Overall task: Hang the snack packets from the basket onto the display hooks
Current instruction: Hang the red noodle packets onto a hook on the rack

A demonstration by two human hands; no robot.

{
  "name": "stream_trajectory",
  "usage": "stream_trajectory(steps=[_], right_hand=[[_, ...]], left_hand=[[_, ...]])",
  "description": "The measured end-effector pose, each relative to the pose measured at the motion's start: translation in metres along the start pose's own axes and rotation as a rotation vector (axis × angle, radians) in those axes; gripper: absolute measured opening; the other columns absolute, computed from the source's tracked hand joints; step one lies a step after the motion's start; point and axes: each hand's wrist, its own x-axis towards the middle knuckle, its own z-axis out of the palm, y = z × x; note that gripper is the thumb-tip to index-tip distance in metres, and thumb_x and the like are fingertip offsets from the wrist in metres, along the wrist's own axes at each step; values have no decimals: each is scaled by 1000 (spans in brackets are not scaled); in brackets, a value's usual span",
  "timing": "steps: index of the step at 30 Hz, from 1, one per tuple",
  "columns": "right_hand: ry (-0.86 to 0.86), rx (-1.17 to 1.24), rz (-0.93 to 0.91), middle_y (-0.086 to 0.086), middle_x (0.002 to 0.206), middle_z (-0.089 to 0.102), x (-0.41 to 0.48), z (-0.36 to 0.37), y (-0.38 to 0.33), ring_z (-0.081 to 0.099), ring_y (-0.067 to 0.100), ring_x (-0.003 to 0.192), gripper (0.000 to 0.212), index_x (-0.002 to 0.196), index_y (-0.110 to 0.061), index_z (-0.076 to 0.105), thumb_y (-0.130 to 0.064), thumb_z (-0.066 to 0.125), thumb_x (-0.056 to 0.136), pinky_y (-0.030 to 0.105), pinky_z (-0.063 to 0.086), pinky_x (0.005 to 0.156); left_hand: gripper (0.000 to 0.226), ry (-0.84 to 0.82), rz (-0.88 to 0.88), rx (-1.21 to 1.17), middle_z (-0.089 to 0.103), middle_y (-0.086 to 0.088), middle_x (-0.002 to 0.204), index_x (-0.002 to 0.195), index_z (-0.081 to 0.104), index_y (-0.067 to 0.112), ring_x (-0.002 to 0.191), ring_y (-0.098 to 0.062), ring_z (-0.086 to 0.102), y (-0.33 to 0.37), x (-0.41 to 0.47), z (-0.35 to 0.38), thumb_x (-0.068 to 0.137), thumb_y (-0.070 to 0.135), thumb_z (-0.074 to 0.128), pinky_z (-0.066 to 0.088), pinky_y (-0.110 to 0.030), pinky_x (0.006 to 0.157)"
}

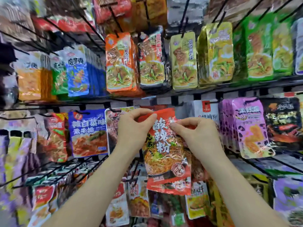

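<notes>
Two hands (pixel 131 125) (pixel 195 133) pinch red packet (pixel 165 154) before packed display rack (pixel 213 90).

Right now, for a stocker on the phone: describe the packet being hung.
Find the black rail across the display wall's middle. Below it, the left hand and right hand pinch the top of a red foil snack packet. Unlike the blue foil packet leftward and purple packets rightward, its white characters run down one column.

A black metal display rack (pixel 229 87) with long black wire hooks (pixel 185 17) carries hanging glossy orange foil packets (pixel 119 63), gold foil packets (pixel 183 63) and green packets (pixel 260 49) above, and a blue packet (pixel 89 133) and purple packets (pixel 249 126) below.
</notes>
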Motion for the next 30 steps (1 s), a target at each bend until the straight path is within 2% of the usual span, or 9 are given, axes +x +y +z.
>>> stream_trajectory(steps=[3,9,14,16,20,23,25,30], right_hand=[[25,-31,-5,-7,63,71,11,12,-2,66,8,63,20,69,-18,75,-35,78,78,28,52,65],[62,-39,31,-9,61,70,21,22,0,64,4,59,22,63,-20,72,-33,78,80,29,52,63],[66,-14,51,-10,61,70,20,21,3,64,1,60,20,64,-19,73,-31,78,80,23,51,58],[61,-25,41,-10,63,71,18,22,3,64,2,63,20,65,-19,73,-32,77,81,23,52,61],[55,-38,36,-11,64,71,16,23,3,65,1,63,20,66,-19,74,-32,76,82,27,54,65],[57,-71,19,-13,64,70,16,26,3,65,-2,64,19,65,-23,72,-32,75,82,23,53,62],[63,-103,1,-13,63,69,15,28,3,64,-3,65,20,64,-25,71,-32,75,82,22,52,61],[67,-183,-46,-15,66,68,17,28,5,62,-7,71,19,66,-25,71,-33,73,84,15,47,64]], left_hand=[[14,34,28,-18,69,17,80,74,70,33,76,4,63,-7,12,0,80,24,77,49,-11,64],[12,5,33,-69,69,15,82,79,70,32,74,4,63,-15,29,3,79,23,78,50,-14,62],[23,-10,218,-20,66,12,90,79,68,35,82,5,61,-25,35,3,78,15,78,50,-16,76],[22,4,301,32,63,14,92,82,70,35,86,3,60,-30,37,1,78,16,79,48,-15,78],[17,10,474,189,62,7,91,95,76,20,83,-4,58,-37,43,-4,79,18,78,45,-10,74],[17,-30,584,374,63,-1,94,97,77,13,85,-13,57,-47,47,-4,81,18,75,48,-23,75],[21,-37,633,468,65,-3,96,101,76,13,89,-19,55,-52,48,-6,85,25,68,48,-33,76],[62,-112,718,781,60,-7,123,120,65,8,114,-24,46,-49,33,-12,86,56,46,43,-43,95]])
